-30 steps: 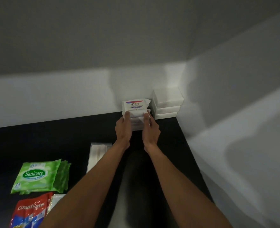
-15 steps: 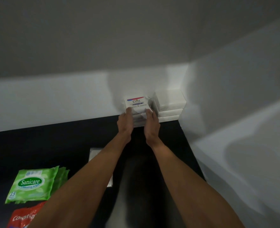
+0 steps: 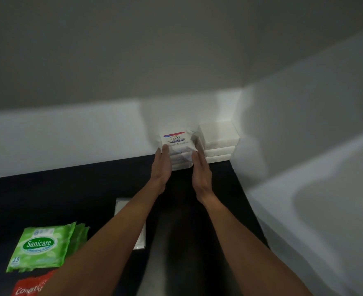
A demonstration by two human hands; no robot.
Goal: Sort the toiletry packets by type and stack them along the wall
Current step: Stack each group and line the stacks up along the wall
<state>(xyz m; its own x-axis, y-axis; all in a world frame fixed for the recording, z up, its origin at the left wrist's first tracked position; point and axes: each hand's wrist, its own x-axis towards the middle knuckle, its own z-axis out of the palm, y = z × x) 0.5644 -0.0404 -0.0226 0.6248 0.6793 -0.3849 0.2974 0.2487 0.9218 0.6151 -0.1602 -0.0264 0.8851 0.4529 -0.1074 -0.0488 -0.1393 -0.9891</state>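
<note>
A stack of white Dove soap packets stands against the back wall on the black counter. My left hand presses the stack's left side with straight fingers. My right hand presses its right side the same way. To the right, in the corner, sits a stack of plain white packets. Green Sanicare wipe packets lie at the front left, with red Colgate packets below them. A flat clear-white packet lies partly under my left forearm.
The white wall runs along the counter's back edge. A white side wall and ledge close off the right side.
The Dove stack has been pushed back from mid-counter to the wall, beside the white stack. Both hands went from gripping it to flat palms against its sides.
</note>
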